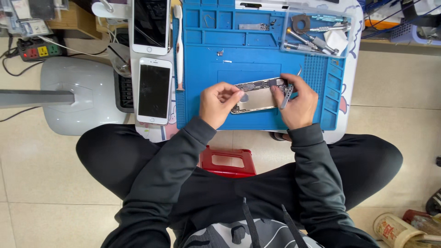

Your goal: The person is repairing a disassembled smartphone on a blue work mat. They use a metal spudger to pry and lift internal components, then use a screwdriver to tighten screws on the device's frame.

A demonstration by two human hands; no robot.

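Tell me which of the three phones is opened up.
The phone held between both hands on the blue mat; the two white phones left of it are closed, screens up.

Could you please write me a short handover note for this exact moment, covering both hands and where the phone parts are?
Left hand: fingers pinch the left end of the opened phone body, steadying it on the blue work mat.
Right hand: holds the phone body's right end along with grey tweezers, tips pointing down.
Layout: two white phones lie screen up, left of the mat; a clear tray of tools sits at the mat's top right; a toothbrush lies along its left edge.
Done: the phone body is open, insides exposed.
Left: the inside work goes on; which part is being handled is too small to tell.
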